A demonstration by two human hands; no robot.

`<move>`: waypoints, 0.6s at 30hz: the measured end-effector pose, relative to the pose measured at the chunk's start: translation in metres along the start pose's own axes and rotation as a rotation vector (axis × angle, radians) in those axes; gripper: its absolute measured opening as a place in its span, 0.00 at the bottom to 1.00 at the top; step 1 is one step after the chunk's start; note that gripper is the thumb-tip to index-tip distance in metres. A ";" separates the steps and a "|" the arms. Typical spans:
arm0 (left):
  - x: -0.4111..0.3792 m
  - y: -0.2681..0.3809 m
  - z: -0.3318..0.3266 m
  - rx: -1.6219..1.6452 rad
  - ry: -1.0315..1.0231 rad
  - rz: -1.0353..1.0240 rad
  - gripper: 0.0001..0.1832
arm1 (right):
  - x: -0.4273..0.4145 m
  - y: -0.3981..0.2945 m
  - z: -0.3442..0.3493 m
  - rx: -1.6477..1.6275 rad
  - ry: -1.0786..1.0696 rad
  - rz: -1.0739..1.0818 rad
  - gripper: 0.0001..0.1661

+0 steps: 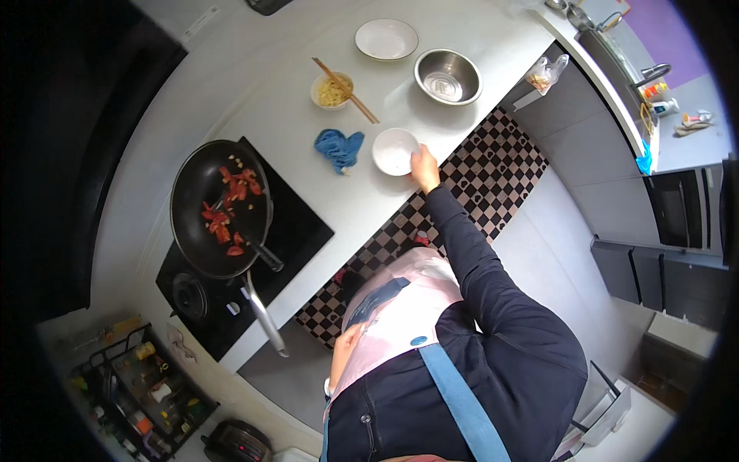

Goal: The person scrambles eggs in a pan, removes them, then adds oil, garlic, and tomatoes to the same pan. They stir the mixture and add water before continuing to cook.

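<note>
My right hand (425,168) grips the rim of a white bowl (394,151) at the counter's front edge. My left hand (345,346) rests against the front of the pink apron (398,341); whether its fingers hold anything cannot be told. On the black cooktop (300,216) stands a dark wok (193,196) with cut tomato pieces (239,185) in it and a spatula (268,258) leaning over its rim. A blue cloth (339,148) lies left of the white bowl. Wooden chopsticks (361,105) lie across a small bowl of yellow food (333,92).
A steel basin (448,77) and a white plate (386,39) stand farther back on the counter. The range hood (75,144) overhangs the left side. A rack of bottles (153,392) is at lower left, and a sink with a tap (655,72) at upper right.
</note>
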State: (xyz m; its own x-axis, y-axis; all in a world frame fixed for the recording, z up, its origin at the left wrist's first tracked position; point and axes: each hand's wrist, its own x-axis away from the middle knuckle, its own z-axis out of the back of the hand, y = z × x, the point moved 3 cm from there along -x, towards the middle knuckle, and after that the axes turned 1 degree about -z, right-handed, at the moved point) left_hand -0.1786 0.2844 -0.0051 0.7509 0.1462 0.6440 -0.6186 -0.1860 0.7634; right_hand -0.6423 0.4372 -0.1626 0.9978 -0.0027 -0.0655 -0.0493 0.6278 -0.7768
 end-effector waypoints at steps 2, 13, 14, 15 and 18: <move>-0.039 0.036 -0.053 0.056 0.024 0.064 0.19 | -0.006 -0.010 0.011 -0.181 -0.276 -0.069 0.25; -0.247 0.245 -0.270 0.319 -0.193 -0.252 0.32 | -0.057 0.000 0.277 -0.582 -0.426 0.045 0.20; -0.264 0.256 -0.287 0.307 -0.270 -0.212 0.33 | -0.071 0.012 0.298 -0.579 -0.379 0.084 0.20; -0.280 0.264 -0.301 0.257 -0.319 -0.182 0.31 | -0.086 0.022 0.321 -0.560 -0.352 0.071 0.20; -0.333 0.301 -0.376 0.220 -0.483 -0.069 0.29 | -0.138 0.074 0.379 -0.611 -0.358 -0.081 0.25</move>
State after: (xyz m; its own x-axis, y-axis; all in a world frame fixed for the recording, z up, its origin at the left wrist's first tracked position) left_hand -0.7021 0.5451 0.0290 0.8414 -0.2887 0.4567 -0.5394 -0.3989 0.7416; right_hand -0.7673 0.7791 0.0259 0.9472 0.2906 0.1358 0.1151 0.0874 -0.9895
